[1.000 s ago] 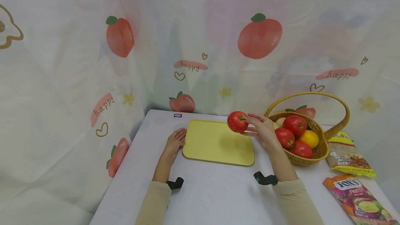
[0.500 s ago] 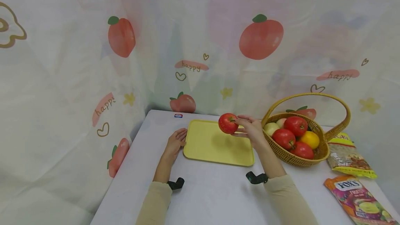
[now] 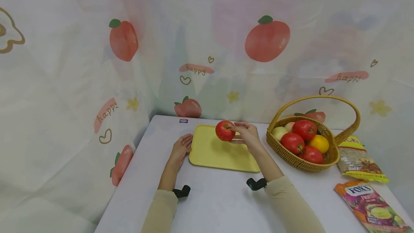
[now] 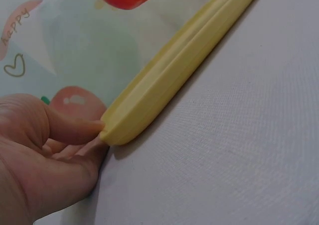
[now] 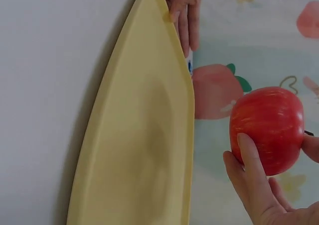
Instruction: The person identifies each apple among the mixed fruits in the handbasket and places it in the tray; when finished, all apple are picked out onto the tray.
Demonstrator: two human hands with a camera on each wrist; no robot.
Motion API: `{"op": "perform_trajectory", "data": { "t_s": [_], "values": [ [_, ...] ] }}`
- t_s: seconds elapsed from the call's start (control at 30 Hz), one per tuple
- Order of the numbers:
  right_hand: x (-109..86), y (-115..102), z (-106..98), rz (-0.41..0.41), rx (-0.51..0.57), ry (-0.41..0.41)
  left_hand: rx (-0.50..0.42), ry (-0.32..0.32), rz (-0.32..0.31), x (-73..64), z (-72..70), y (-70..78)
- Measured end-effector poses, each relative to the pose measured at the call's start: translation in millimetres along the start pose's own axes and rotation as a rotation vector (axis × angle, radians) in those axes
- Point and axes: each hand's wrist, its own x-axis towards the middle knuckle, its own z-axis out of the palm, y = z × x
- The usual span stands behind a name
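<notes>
A red apple (image 3: 224, 131) is held in my right hand (image 3: 248, 137), above the yellow tray (image 3: 210, 155). In the right wrist view the thumb and fingertips press on opposite sides of the apple (image 5: 266, 128), its dark stem toward the thumb. The tray lies on the white table, with the apple's hand partly covering its right side. At its left edge is my left hand (image 3: 180, 151); in the left wrist view the thumb and a finger pinch the rim of the tray (image 4: 164, 75).
To the right stands a wicker basket (image 3: 289, 159) with a tall handle, holding several red apples, a yellow fruit (image 3: 319, 143) and pale fruit (image 3: 279, 133). Beyond it lie a yellow food bag (image 3: 360, 161) and a FOX'S packet (image 3: 372, 204). Printed cloth walls (image 3: 207, 92) border the table.
My right hand has carried the apple leftward, from the tray's right part toward its middle, and slightly lower in the head view. My left hand has stayed at the tray's left edge.
</notes>
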Motion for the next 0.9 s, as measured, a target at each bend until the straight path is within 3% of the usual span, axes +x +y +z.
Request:
{"op": "perform_trajectory", "data": {
  "t_s": [0.9],
  "values": [
    [28.8, 12.3, 41.9, 0.043, -0.087, 0.021, 0.005, 0.0, 0.004, 1.4, -1.4, -3.2]
  ]
}}
